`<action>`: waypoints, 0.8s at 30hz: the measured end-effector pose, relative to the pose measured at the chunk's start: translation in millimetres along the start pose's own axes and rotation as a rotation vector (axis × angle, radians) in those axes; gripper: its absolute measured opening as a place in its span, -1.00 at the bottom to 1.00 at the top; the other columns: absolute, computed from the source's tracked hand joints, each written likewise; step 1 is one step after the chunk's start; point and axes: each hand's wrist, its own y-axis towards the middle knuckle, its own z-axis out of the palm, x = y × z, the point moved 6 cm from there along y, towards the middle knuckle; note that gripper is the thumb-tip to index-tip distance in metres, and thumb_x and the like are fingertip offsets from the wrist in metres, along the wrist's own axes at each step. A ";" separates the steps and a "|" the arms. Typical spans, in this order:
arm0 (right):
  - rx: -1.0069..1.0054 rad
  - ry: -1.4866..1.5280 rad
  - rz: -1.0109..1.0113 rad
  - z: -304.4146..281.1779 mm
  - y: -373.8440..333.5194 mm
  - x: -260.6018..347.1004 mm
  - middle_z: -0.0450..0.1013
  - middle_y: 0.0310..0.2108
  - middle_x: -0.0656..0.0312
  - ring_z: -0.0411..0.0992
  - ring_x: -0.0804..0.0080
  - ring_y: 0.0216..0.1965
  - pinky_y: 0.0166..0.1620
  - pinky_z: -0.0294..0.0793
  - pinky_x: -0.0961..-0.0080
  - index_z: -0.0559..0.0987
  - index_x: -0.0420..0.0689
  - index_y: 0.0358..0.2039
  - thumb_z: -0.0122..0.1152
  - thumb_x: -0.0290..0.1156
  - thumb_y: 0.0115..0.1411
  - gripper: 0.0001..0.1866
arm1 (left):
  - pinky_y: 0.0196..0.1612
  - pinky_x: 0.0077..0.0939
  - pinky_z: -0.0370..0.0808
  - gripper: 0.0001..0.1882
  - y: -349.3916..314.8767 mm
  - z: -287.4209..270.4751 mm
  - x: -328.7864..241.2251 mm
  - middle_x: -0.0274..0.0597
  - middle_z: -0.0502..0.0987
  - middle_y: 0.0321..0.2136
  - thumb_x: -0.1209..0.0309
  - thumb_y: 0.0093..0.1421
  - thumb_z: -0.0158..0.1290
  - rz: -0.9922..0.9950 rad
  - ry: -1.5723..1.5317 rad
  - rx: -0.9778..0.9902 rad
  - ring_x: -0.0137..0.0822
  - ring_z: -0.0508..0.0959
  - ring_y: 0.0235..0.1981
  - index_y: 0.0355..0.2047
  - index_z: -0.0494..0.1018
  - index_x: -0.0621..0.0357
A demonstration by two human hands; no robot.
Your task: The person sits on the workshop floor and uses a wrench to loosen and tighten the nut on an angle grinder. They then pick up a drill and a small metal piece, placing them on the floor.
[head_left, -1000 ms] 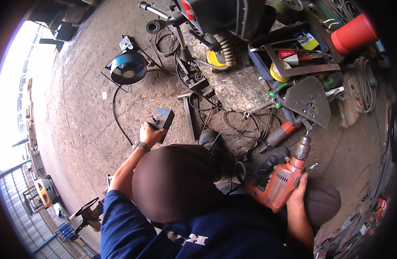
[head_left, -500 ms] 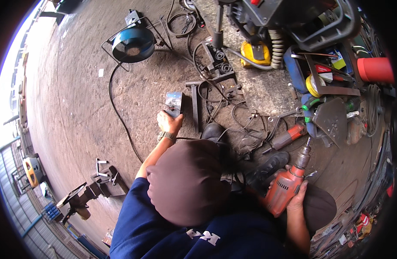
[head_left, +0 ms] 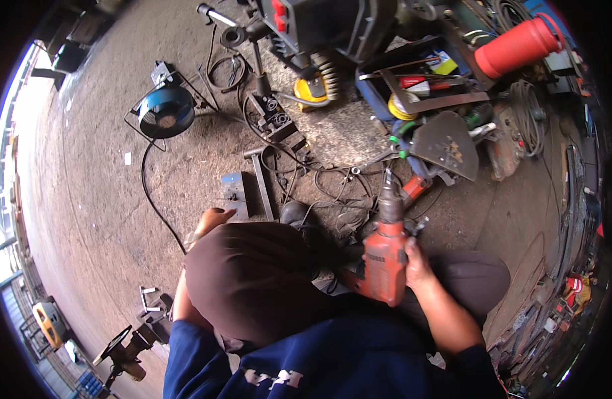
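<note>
My right hand [head_left: 418, 264] is wrapped around an orange power drill [head_left: 384, 263]. The drill's chuck [head_left: 390, 201] and bit point away from me, in front of my right knee. My left hand [head_left: 213, 221] is at the near end of a small blue-and-grey metal block [head_left: 235, 193] on the floor, fingertips against its near edge. My left knee partly covers that hand and wrist. A T-shaped steel piece [head_left: 262, 183] lies just right of the block. Beyond the drill's chuck, an orange power tool [head_left: 416, 191] lies on the floor.
A blue round fan [head_left: 166, 112] stands far left, its black cable running toward me. Tangled cables [head_left: 326, 189] lie ahead. A tool box [head_left: 372, 96], a red cylinder [head_left: 519, 46] and a dark flat plate [head_left: 446, 143] are at right. A cut-off machine [head_left: 123, 356] stands lower left.
My head view has shifted, so the surroundings sit differently. The drill has swung left, closer to my middle, and points more straight ahead. My left hand stays at the block.
</note>
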 end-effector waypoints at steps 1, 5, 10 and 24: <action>0.009 -0.003 -0.021 4.9 5.9 1.0 0.46 0.03 -0.02 0.54 0.08 -0.05 0.00 0.56 0.12 0.22 -0.17 0.32 0.10 0.52 0.02 0.13 | -0.16 -0.30 0.55 -0.42 -29.8 -32.1 -5.3 0.03 0.67 -0.32 -0.08 0.18 0.18 0.078 -0.151 -0.038 -0.14 0.66 -0.27 -0.08 0.60 0.21; 0.022 0.013 -0.080 25.7 32.7 0.7 0.50 -0.08 0.05 0.54 0.19 -0.10 -0.05 0.58 0.17 0.39 -0.15 0.15 -0.09 0.59 0.07 0.03 | -0.02 -0.48 0.48 -0.61 -166.5 -164.1 -61.6 -0.13 0.61 -0.15 0.26 0.33 0.10 0.378 -0.957 -0.407 -0.38 0.58 -0.17 0.01 0.51 0.36; 0.037 0.059 -0.149 53.3 37.6 11.0 0.50 -0.11 0.13 0.52 0.33 -0.14 -0.05 0.55 0.27 0.43 -0.17 0.12 -0.15 0.48 0.20 -0.09 | 0.06 -0.44 0.41 -0.53 -338.0 -135.2 -210.4 -0.12 0.62 -0.13 0.24 0.28 0.05 0.509 -0.684 -0.391 -0.33 0.54 -0.06 0.08 0.46 0.35; -0.292 -0.150 -0.185 30.4 35.0 -18.4 0.54 -0.18 0.10 0.47 0.42 -0.17 -0.07 0.49 0.41 0.54 -0.25 -0.02 -0.10 0.03 0.45 -0.45 | 0.04 -0.37 0.50 -0.30 -242.6 119.6 -253.7 -0.04 0.50 -0.04 0.21 0.18 0.26 0.516 -1.252 0.407 -0.30 0.54 -0.07 0.18 0.24 0.37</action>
